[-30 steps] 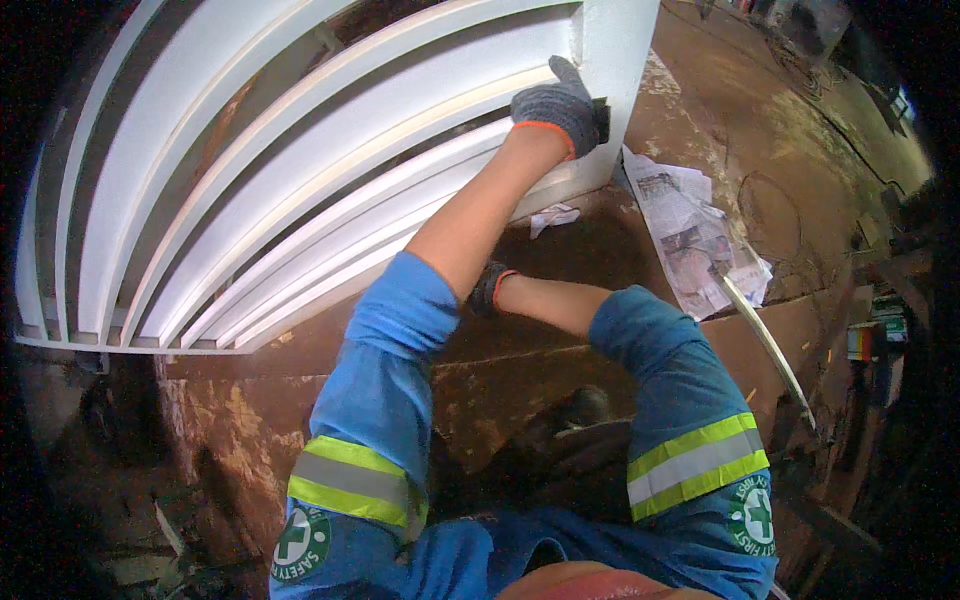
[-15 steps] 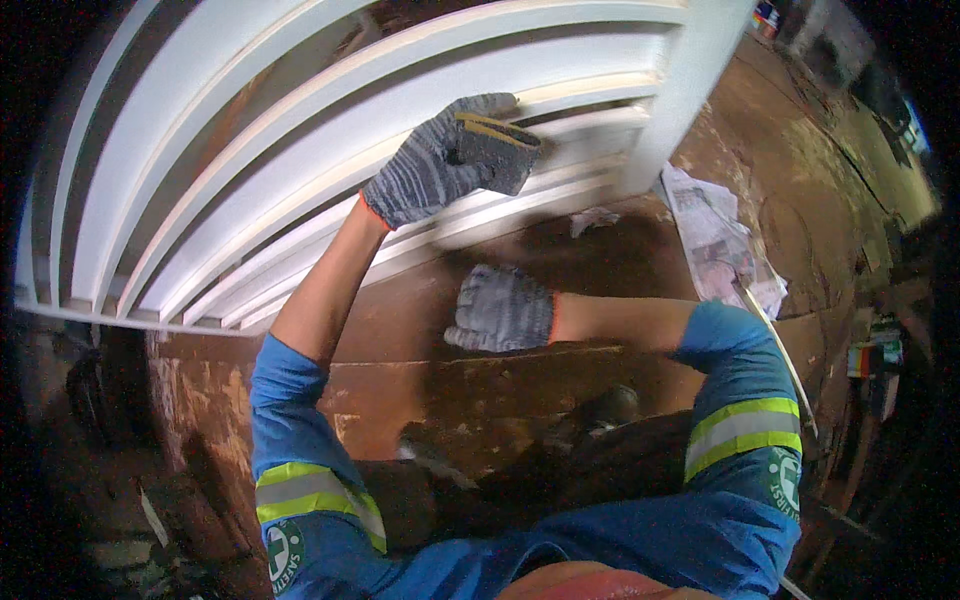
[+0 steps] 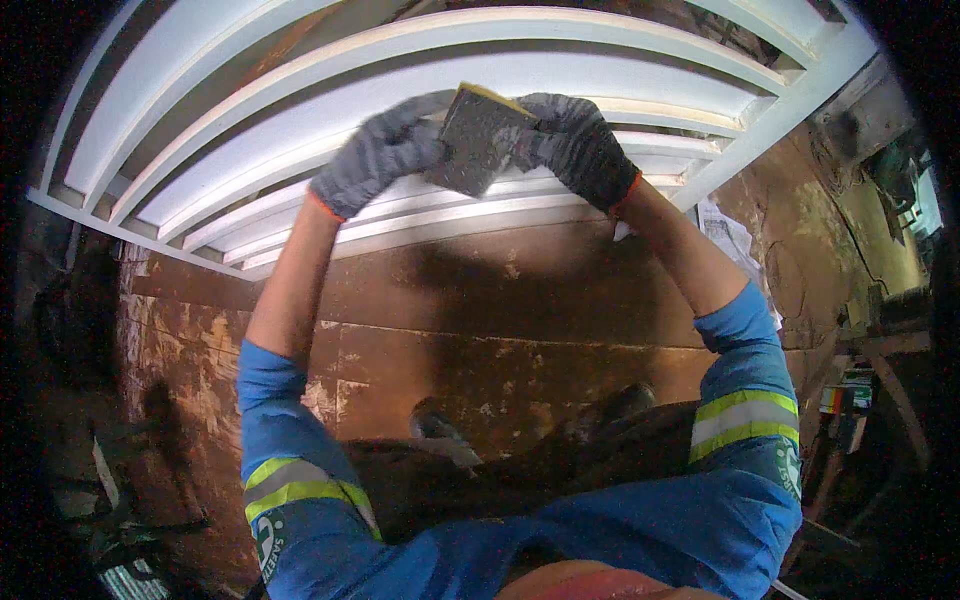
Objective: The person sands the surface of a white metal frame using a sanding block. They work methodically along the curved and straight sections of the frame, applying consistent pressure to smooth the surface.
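A dark grey piece of sandpaper (image 3: 475,142) with a yellowish edge is held between my hands, tilted in front of a white slatted frame (image 3: 775,130). My left hand (image 3: 380,155), in a grey knitted glove with an orange cuff, grips the sheet's left side with thumb and fingers. On its right side, my right hand (image 3: 583,145), gloved alike, pinches the upper corner. Both hands are over the frame's pale slats, and the sheet covers part of them. The far fingertips of both hands are partly hidden.
Below the frame lies a brown, stained board-like surface (image 3: 520,300) with a seam across it. Crumpled newspaper (image 3: 728,235) rests by the frame's right end. My shoes show at the bottom, and dark clutter lines both sides.
My right hand has risen from low in front of the frame and taken hold of the sandpaper, which my left hand held alone. The view has shifted, showing more of the frame's right end.
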Tool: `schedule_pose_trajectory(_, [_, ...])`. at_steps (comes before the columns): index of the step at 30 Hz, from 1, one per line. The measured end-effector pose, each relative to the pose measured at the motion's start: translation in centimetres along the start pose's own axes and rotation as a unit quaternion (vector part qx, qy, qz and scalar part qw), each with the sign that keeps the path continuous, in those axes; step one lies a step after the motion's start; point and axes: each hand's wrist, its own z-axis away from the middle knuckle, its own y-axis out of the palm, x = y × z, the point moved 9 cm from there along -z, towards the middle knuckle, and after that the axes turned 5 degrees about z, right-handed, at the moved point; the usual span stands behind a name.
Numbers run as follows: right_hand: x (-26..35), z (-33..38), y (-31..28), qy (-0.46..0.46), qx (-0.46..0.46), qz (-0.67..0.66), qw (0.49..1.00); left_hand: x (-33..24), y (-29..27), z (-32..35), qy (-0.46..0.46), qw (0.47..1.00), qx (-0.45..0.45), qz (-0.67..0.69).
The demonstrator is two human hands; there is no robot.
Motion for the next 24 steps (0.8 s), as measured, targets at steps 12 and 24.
schedule_pose_trajectory(12, [-2.2,-1.0,4.2,0.067,0.007,-0.112,0.991,-1.6,-3.9,3.3,0.037,0.992,-0.103,-0.057])
schedule_pose_trajectory(24, [0.8,-1.2,1.9,-0.216,-0.077,0.197,0.953,-0.1,-4.4,2.0,-0.031,0.994,-0.033,-0.097])
